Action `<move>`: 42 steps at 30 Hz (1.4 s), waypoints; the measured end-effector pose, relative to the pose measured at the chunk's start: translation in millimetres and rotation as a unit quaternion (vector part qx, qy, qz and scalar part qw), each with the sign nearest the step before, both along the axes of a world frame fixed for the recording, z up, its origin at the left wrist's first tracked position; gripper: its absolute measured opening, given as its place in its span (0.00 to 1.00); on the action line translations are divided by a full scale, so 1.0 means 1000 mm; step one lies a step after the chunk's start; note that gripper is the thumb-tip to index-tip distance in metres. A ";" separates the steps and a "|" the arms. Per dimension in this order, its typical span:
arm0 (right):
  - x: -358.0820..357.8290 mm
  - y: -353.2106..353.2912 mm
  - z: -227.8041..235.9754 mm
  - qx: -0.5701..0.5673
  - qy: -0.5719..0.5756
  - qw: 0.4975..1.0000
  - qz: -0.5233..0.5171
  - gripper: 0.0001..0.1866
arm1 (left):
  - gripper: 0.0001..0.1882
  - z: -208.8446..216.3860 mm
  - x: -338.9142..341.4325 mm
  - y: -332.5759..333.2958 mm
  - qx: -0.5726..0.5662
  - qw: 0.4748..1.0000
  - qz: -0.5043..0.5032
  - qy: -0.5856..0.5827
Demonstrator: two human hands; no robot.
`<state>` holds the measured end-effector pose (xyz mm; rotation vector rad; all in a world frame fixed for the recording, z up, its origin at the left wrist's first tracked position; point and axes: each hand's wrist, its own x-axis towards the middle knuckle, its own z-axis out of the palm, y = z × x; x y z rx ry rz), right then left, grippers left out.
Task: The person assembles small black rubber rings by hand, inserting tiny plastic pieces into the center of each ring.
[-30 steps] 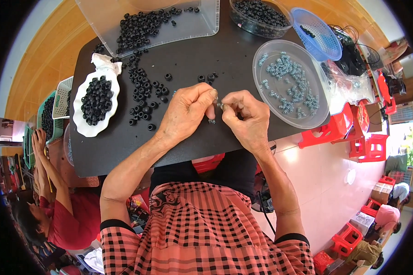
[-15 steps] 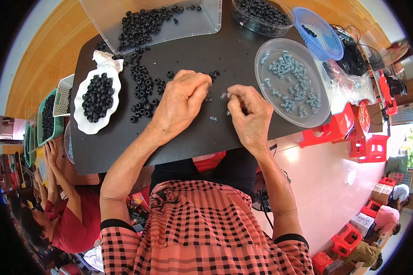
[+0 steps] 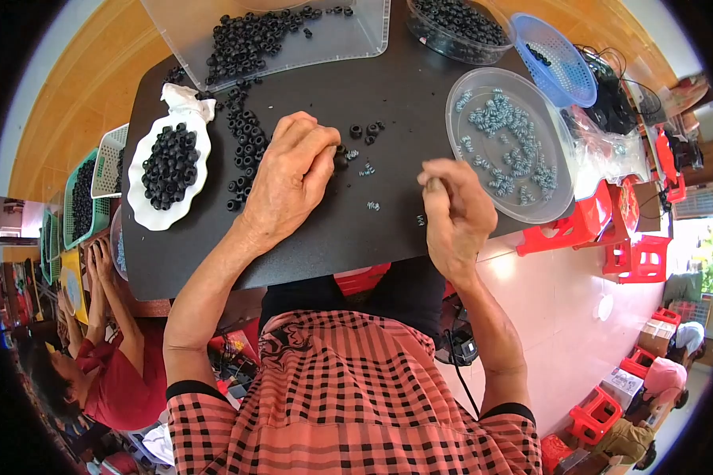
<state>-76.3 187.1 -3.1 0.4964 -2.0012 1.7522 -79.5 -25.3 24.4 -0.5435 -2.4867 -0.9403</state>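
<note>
My left hand [image 3: 289,184] is closed over the dark table [image 3: 356,237], and a small black ring-shaped part [image 3: 341,157] shows at its fingertips. More black parts [image 3: 356,131] lie just beyond them. Between my hands are a few small metal springs [image 3: 373,206]. Slightly blurred, my right hand [image 3: 461,218] is raised near the table's right side, thumb and fingers curled together; anything inside them is hidden. Another spring [image 3: 421,221] lies beside it. To its right, a round clear tray [image 3: 455,131] holds many springs.
A white scalloped dish [image 3: 144,214] of black parts stands at left. At the back are a clear bin [image 3: 348,47], a clear bowl [image 3: 451,49] of black parts and a blue basket [image 3: 574,83]. A person in red [image 3: 131,380] works at left; red stools [image 3: 562,229] stand at right.
My hands have moved apart: the left shifted left, the right moved right and slightly nearer me. Springs and black parts between them are now more exposed.
</note>
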 end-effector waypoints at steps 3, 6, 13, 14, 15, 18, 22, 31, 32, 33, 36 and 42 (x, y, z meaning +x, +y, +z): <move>0.010 0.010 0.006 0.058 0.028 0.998 0.030 0.09 | 0.08 -0.004 0.000 -0.001 -0.017 1.000 -0.003 -0.002; 0.015 0.010 0.011 0.205 -0.044 0.975 0.073 0.04 | 0.10 -0.006 -0.003 0.006 -0.059 0.998 -0.012 0.011; -0.005 -0.001 0.012 0.197 -0.066 0.975 0.075 0.03 | 0.11 -0.019 -0.012 0.012 -0.140 0.989 0.036 -0.012; -0.009 -0.001 0.012 0.191 -0.076 0.976 0.075 0.04 | 0.11 -0.020 -0.013 0.012 -0.130 0.991 0.035 -0.017; -0.012 -0.002 0.011 0.186 -0.086 0.976 0.075 0.04 | 0.11 -0.021 -0.014 0.012 -0.131 0.991 0.035 -0.016; -0.014 -0.003 0.006 0.153 -0.039 0.985 0.073 0.05 | 0.11 -0.021 -0.015 0.011 -0.129 0.991 0.029 -0.010; -0.003 -0.004 0.006 0.145 -0.014 0.984 0.103 0.07 | 0.10 -0.021 -0.015 0.009 -0.132 0.991 0.009 -0.003; -0.008 -0.015 0.005 0.002 -0.120 0.985 0.128 0.07 | 0.08 0.002 0.006 0.019 0.132 0.984 -0.050 -0.108; -0.009 -0.018 0.006 0.002 -0.119 0.984 0.129 0.07 | 0.08 0.003 0.010 0.021 0.170 0.973 -0.061 -0.144; -0.011 -0.020 0.007 -0.054 -0.162 0.973 0.157 0.07 | 0.08 0.003 0.013 0.023 0.170 0.973 -0.060 -0.144; -0.011 -0.019 0.003 -0.091 -0.192 0.957 0.197 0.06 | 0.10 -0.006 0.016 0.024 0.120 0.990 -0.049 -0.060; -0.011 -0.016 0.001 -0.075 -0.200 0.955 0.208 0.05 | 0.13 -0.008 0.017 0.029 0.098 0.994 -0.051 -0.009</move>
